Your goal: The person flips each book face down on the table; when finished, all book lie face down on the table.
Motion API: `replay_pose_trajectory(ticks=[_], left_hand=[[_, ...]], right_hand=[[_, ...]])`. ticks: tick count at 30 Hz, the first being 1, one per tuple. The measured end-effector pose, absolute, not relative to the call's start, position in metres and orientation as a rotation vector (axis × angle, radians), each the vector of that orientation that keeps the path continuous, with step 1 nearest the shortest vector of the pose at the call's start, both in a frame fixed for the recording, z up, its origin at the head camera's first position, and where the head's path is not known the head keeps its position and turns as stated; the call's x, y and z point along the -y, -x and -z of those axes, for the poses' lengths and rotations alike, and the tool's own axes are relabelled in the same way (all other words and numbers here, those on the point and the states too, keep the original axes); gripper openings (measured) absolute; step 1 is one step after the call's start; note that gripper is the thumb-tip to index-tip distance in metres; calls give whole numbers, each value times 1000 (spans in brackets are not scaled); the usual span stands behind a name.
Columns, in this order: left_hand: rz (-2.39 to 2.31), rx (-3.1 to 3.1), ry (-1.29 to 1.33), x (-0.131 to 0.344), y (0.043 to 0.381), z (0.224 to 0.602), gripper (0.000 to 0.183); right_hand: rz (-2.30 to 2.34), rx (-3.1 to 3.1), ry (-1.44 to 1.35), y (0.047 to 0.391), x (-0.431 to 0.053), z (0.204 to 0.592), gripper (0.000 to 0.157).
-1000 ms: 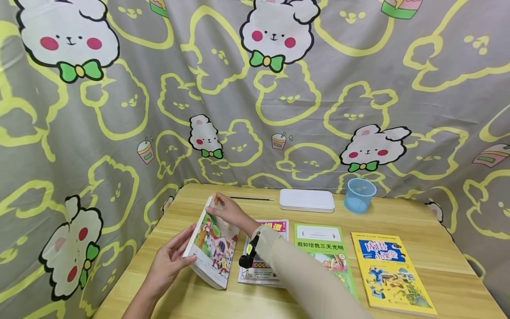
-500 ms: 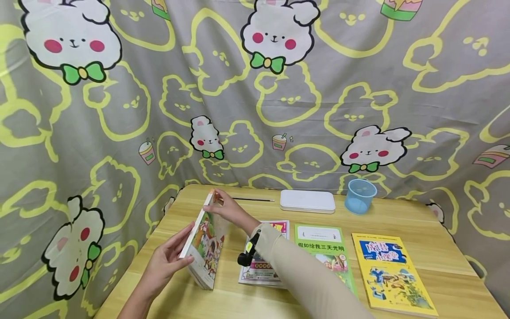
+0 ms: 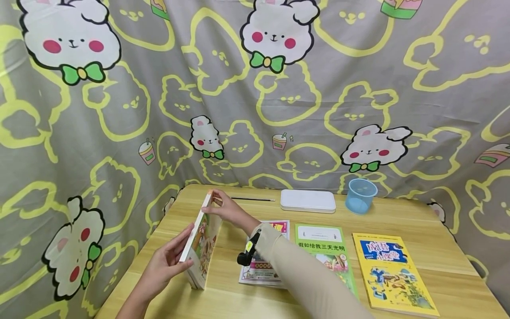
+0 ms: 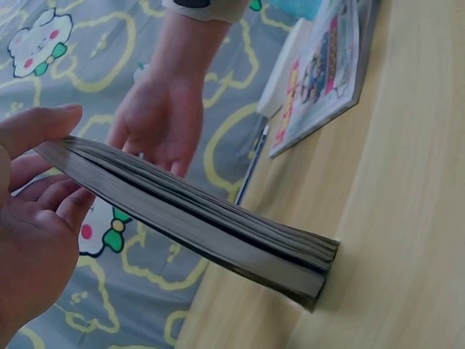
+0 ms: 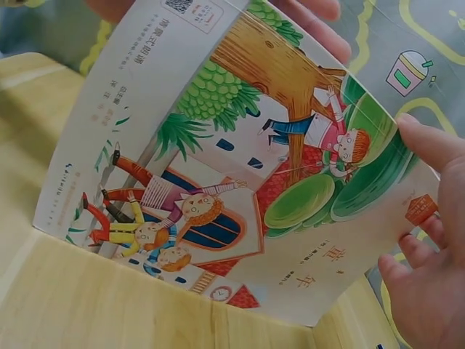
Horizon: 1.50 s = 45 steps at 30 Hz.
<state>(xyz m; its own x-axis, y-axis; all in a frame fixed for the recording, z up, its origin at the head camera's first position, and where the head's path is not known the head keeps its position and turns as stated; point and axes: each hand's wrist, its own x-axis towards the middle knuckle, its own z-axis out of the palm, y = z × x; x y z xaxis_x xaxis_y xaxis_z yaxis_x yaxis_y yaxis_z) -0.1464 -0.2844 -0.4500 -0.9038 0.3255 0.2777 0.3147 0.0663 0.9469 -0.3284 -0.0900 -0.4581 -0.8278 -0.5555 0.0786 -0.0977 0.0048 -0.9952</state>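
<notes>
A paperback book [image 3: 205,248] with an illustrated cover stands on edge at the table's left, its white spine tilted up toward the head camera. My left hand [image 3: 165,261] grips the spine's near end between thumb and fingers. At the far end my right hand [image 3: 231,212] pinches the upper corner. In the right wrist view the cover [image 5: 240,174] shows children, a tree and a house. The page edges [image 4: 196,218] face the left wrist camera, with a slight gap among the pages and the lower end at the tabletop.
A pink-bordered book [image 3: 263,274], a green book [image 3: 318,243] and a yellow book [image 3: 392,274] lie in a row to the right. Behind them are a thin dark pencil [image 3: 255,199], a white case [image 3: 307,201] and a blue cup [image 3: 360,197]. A patterned curtain [image 3: 239,106] borders the wooden table [image 3: 231,305].
The book has turned more upright, its lower edge swinging left, so its cover shows narrower in the head view. Both hands keep their hold, nearly in place.
</notes>
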Motion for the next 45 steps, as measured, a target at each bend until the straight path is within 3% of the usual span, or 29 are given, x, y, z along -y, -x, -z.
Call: replay_pose_trajectory(ticks=[6, 21, 36, 45], left_hand=[[-2067, -2258, -779, 277, 150, 458, 84], [-2034, -2267, -678, 255, 158, 474, 86], [-1869, -2385, -735, 237, 166, 486, 88], [-1762, -2385, -619, 237, 172, 498, 93]], right_hand=[[1872, -1959, 693, 331, 82, 455, 84], [1740, -2055, 766, 332, 52, 454, 85], [1668, -2077, 810, 339, 23, 473, 88], [1560, -2142, 806, 340, 17, 490, 90]])
